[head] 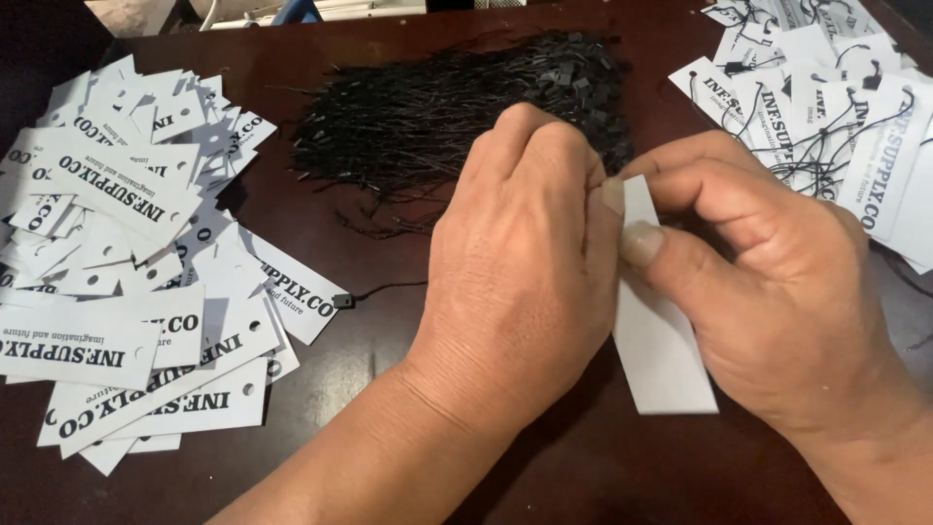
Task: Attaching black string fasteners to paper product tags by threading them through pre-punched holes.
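1. The right hand [777,292] pinches a blank white card tag [661,340] near its top edge between thumb and forefinger, holding it upright off the dark wooden table [583,467] so that end sits at the fingertips
2. The left hand [515,262] is curled into a loose fist and pressed against the same top edge, knuckles toward the camera; its fingertips are hidden, so what they grip cannot be told
3. Just beyond both hands lies a bundle of black strings [437,117], fanned out and within easy reach of the fingers
4. A single loose black string [379,292] trails on the table just left of the left hand, touching a printed tag
5. Further out to the left, a heap of white printed tags [126,262] lies scattered and overlapping, each with a punched hole and no cord
6. Beyond the right hand, a second pile of white tags with black cords [826,107] already looped through them is kept apart from the bare ones
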